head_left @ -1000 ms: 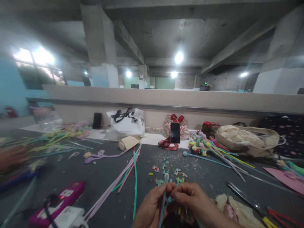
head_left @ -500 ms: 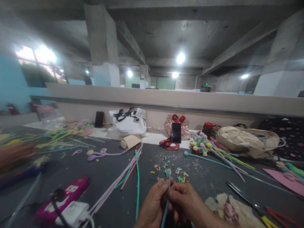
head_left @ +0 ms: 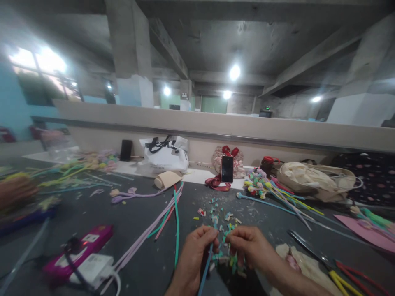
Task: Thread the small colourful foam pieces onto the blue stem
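My left hand (head_left: 200,250) pinches a thin blue pipe cleaner (head_left: 205,269) between thumb and fingers. The stem runs down toward the bottom edge, and its upper tip shows above my fingertips. Just to the right, my right hand (head_left: 248,246) is apart from the stem, thumb and index finger pressed together; anything small between them is too hidden to make out. Beneath and beyond both hands lie many short cut bits (head_left: 230,224) in green, yellow, white, red and blue.
Purple and green stems (head_left: 154,226) and a pink power strip (head_left: 82,248) lie left. At right are scissors (head_left: 321,257), a flower bundle (head_left: 257,181) and a cloth bag (head_left: 314,181). A phone (head_left: 227,168) stands at back. Another person's blurred hand (head_left: 17,191) is at far left.
My hands have separated: the right hand has come off the blue pipe cleaner and moved slightly right, while the left still holds it. The view has shifted slightly.
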The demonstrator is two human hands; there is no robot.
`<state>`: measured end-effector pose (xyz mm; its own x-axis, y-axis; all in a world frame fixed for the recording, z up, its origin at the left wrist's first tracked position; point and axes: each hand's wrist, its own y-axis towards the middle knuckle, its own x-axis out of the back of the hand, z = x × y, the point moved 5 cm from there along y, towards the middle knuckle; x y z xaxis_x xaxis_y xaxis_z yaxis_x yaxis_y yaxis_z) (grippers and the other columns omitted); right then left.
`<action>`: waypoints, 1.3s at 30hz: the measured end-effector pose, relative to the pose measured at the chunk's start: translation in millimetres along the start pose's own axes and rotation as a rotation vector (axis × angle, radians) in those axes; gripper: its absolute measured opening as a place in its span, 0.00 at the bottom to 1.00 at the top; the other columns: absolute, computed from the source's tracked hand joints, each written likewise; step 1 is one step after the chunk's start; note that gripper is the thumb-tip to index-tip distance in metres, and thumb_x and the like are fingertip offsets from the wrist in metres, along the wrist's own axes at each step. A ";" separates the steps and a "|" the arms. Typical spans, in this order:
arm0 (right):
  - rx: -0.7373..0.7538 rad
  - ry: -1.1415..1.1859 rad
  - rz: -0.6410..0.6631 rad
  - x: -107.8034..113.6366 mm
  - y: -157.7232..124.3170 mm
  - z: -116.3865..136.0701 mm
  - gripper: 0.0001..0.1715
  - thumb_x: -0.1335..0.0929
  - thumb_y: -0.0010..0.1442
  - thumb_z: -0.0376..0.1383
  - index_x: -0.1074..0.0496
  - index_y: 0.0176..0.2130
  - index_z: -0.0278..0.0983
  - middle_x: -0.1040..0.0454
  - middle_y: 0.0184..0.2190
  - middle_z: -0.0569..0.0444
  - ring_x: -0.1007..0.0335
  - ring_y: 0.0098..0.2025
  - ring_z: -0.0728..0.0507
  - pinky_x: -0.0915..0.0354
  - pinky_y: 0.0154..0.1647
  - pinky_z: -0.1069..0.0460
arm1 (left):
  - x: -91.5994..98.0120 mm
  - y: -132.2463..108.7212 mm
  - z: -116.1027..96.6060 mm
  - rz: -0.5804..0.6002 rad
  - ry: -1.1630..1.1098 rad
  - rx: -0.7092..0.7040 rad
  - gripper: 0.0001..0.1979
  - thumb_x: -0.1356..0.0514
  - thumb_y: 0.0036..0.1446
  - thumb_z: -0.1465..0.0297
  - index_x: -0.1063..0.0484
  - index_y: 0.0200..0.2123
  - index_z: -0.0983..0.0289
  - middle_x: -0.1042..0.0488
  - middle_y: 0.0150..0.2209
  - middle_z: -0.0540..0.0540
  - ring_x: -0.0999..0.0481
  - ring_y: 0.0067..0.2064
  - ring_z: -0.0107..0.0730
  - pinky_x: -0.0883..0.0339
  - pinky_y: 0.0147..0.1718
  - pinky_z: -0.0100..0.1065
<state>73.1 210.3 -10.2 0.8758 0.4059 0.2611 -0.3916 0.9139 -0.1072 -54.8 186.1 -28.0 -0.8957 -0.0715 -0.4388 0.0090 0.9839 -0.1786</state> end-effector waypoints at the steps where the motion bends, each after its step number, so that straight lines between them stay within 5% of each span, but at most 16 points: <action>1: 0.023 -0.012 -0.037 8.9 -0.5 3.6 0.15 0.36 0.48 0.42 0.30 0.27 0.31 0.31 0.18 0.57 0.38 0.14 0.54 0.51 0.09 0.61 | -2.4 -1.7 0.9 0.012 0.020 0.026 0.11 0.41 0.44 0.66 0.37 0.18 0.66 0.37 0.14 0.46 0.41 0.15 0.18 0.51 0.15 0.22; 6: 0.153 -0.090 -0.137 30.9 -3.2 20.2 0.16 0.36 0.49 0.38 0.28 0.38 0.34 0.31 0.21 0.57 0.38 0.20 0.52 0.47 0.15 0.59 | -9.8 -3.8 9.6 0.048 0.128 0.120 0.07 0.42 0.40 0.70 0.38 0.18 0.65 0.39 0.10 0.44 0.44 0.12 0.17 0.56 0.12 0.21; 22: 0.541 -0.422 -0.044 15.5 -10.0 32.5 0.14 0.38 0.57 0.36 0.27 0.41 0.40 0.29 0.32 0.52 0.33 0.35 0.47 0.39 0.35 0.54 | -11.1 2.0 17.2 0.180 0.132 0.197 0.07 0.42 0.38 0.68 0.36 0.17 0.65 0.40 0.08 0.44 0.46 0.09 0.17 0.56 0.10 0.22; 39: 0.515 -0.458 -0.027 11.1 -13.7 33.4 0.16 0.39 0.58 0.39 0.28 0.42 0.41 0.28 0.31 0.52 0.34 0.30 0.48 0.39 0.30 0.56 | -14.4 -2.0 14.6 0.185 0.065 0.200 0.07 0.42 0.38 0.68 0.36 0.17 0.66 0.41 0.07 0.43 0.47 0.08 0.16 0.58 0.10 0.21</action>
<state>78.7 202.1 26.3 0.7240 0.2352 0.6485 -0.5546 0.7574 0.3445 -35.4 182.7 -34.2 -0.8972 0.1233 -0.4242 0.2568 0.9269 -0.2736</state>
